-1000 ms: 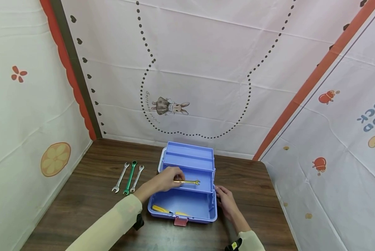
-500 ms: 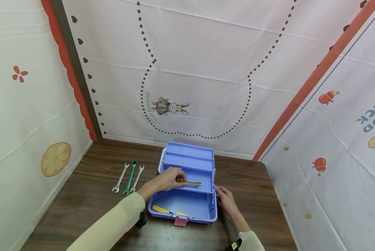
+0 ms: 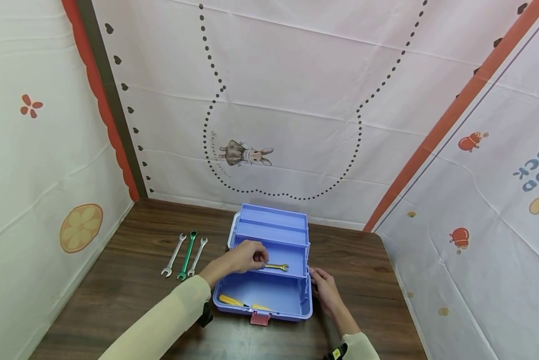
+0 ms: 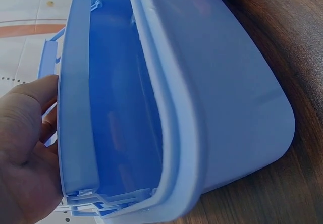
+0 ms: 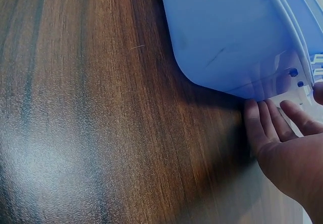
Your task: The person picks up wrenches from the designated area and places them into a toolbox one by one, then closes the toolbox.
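Note:
A blue toolbox [image 3: 292, 316] stands with its tiers raised and a pink latch in front. My left hand [image 3: 245, 256] is over its lowest raised tray [image 3: 296, 257], fingers curled at the left end of a gold-coloured wrench [image 3: 278, 267]. The wrench lies low across the tray, its open jaw pointing right, its other end hidden by the fingers. In the left wrist view the hand [image 4: 25, 148] is behind the tray wall, which hides the wrench. My right hand [image 3: 325, 290] rests against the box's right side; in the right wrist view its straight fingers [image 5: 255, 120] touch the outer wall.
Two silver wrenches [image 3: 173, 255] flank a green wrench [image 3: 187, 255] on the wooden table [image 3: 355, 255], left of the box. Yellow-handled tools [image 3: 230, 300] lie in the box's bottom. Printed cloth [image 3: 292, 150] hangs behind and on both sides.
The gold wrench has gone down into the tray, with more of its left end hidden under my left fingers. My left hand has shifted slightly right. The right hand stays put.

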